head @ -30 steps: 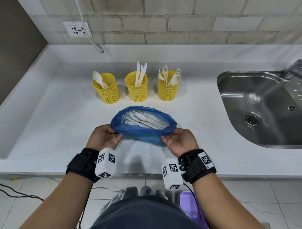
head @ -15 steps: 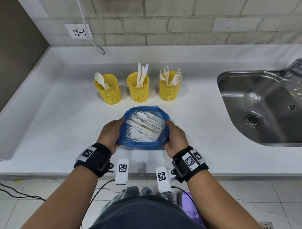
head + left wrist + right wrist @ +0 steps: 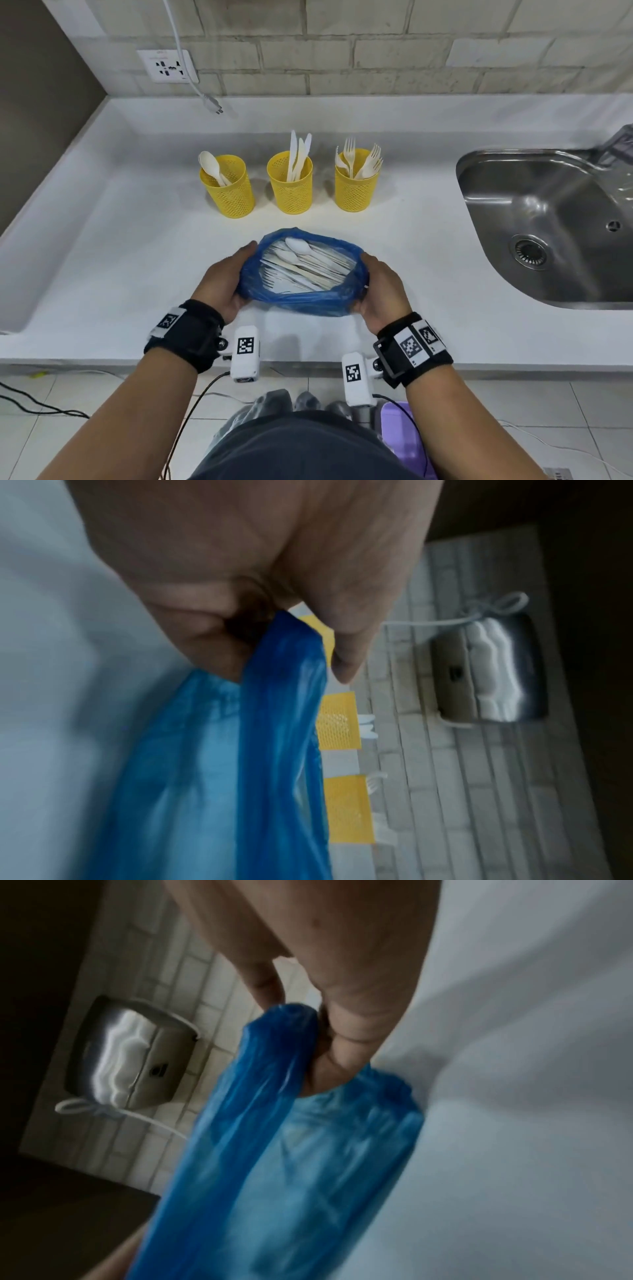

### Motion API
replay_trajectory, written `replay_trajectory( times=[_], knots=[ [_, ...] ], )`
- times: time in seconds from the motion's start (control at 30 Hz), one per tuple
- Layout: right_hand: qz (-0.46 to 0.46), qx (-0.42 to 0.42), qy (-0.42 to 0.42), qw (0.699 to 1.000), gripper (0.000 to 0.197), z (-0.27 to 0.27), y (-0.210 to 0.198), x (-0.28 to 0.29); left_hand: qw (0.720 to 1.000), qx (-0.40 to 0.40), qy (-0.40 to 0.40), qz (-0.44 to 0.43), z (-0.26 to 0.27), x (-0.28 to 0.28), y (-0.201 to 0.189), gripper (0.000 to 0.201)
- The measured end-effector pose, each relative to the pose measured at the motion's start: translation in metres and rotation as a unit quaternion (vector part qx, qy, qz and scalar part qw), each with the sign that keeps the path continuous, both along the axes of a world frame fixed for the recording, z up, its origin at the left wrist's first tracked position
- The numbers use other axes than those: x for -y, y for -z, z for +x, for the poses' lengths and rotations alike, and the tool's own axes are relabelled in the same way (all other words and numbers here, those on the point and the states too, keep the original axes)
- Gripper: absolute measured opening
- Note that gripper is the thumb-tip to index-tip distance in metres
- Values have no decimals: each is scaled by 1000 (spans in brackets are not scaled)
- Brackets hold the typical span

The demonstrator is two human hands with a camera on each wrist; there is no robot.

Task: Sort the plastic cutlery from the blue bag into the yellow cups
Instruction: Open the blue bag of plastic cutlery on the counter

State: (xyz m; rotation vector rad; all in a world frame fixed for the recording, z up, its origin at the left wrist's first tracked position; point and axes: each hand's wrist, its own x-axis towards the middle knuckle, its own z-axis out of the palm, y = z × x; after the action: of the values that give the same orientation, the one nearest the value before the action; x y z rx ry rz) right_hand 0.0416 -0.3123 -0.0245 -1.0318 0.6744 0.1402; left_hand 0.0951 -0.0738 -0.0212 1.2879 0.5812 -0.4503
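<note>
A blue plastic bag [image 3: 308, 301] lies on the white counter [image 3: 102, 246] near its front edge, its mouth spread wide. Inside it lie several white plastic spoons, knives and forks [image 3: 301, 265]. My left hand [image 3: 224, 277] grips the bag's left rim [image 3: 274, 669] and my right hand [image 3: 380, 291] grips the right rim [image 3: 274, 1056]. Behind the bag stand three yellow mesh cups: the left cup [image 3: 228, 186] holds spoons, the middle cup [image 3: 290, 183] knives, the right cup [image 3: 356, 181] forks.
A steel sink [image 3: 548, 226] is set into the counter at the right. A wall socket [image 3: 167, 65] with a dangling white cable [image 3: 191, 82] is at the back left. A brick wall runs behind. A purple object [image 3: 407, 442] sits on the floor by my legs.
Both hands turned from pinching the near rim to holding the bag's sides, and the mouth now stands wider and more upright, showing more cutlery. The cups have not moved.
</note>
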Motion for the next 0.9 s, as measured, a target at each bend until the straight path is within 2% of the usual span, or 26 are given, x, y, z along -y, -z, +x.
replay_trajectory(
  times=[0.1, 0.17, 0.2, 0.23, 0.27, 0.33, 0.37, 0.43, 0.5, 0.57, 0.6, 0.67, 0.7, 0.8, 0.9],
  knots=[
    [-114, -16, -54, 992, 28, 2, -1, 1, 992, 57, 25, 108, 3, 5, -7, 30],
    [-161, -21, -67, 984, 29, 5, 3, 2, 992, 57, 15, 110, 8, 8, -8, 24],
    [-165, -21, -62, 984, 29, 7, 4, 2, 997, 43, 2, 69, 10, 9, -9, 26],
    [-145, -18, -46, 988, 29, 9, 6, 3, 1000, 17, -19, 8, 12, 8, -10, 29],
    [-87, -20, -20, 996, 26, 11, 8, 5, 998, -12, -43, -49, 14, 8, -10, 30],
    [64, -36, 35, 997, 14, 11, 10, 9, 992, -48, -76, -91, 18, 6, -10, 24],
    [120, -45, 50, 991, 13, 8, 9, 11, 991, -51, -76, -94, 19, 5, -9, 25],
    [152, -62, 47, 985, 17, 3, 9, 14, 994, -56, -66, -61, 16, 3, -8, 27],
    [98, -60, 19, 993, 17, 1, 13, 15, 996, -44, -58, -52, 11, 1, -6, 33],
    [-36, -56, -27, 997, 12, 0, 11, 14, 999, -7, -29, -20, 10, -1, -4, 38],
    [-101, -52, -45, 992, 9, 0, 9, 13, 1000, 21, 5, 15, 7, 1, -7, 35],
    [-190, -57, -75, 977, 18, -1, 8, 10, 991, 70, 67, 92, 8, 3, -9, 23],
    [-225, -56, -92, 969, 22, -1, 9, 9, 987, 85, 67, 118, 9, 5, -11, 18],
    [-296, -41, -138, 944, 21, 0, 14, 9, 980, 116, 50, 153, 16, 1, -12, 22],
    [-314, -38, -160, 935, 17, -3, 15, 11, 982, 114, 21, 149, 16, -3, -19, 24]
  ],
)
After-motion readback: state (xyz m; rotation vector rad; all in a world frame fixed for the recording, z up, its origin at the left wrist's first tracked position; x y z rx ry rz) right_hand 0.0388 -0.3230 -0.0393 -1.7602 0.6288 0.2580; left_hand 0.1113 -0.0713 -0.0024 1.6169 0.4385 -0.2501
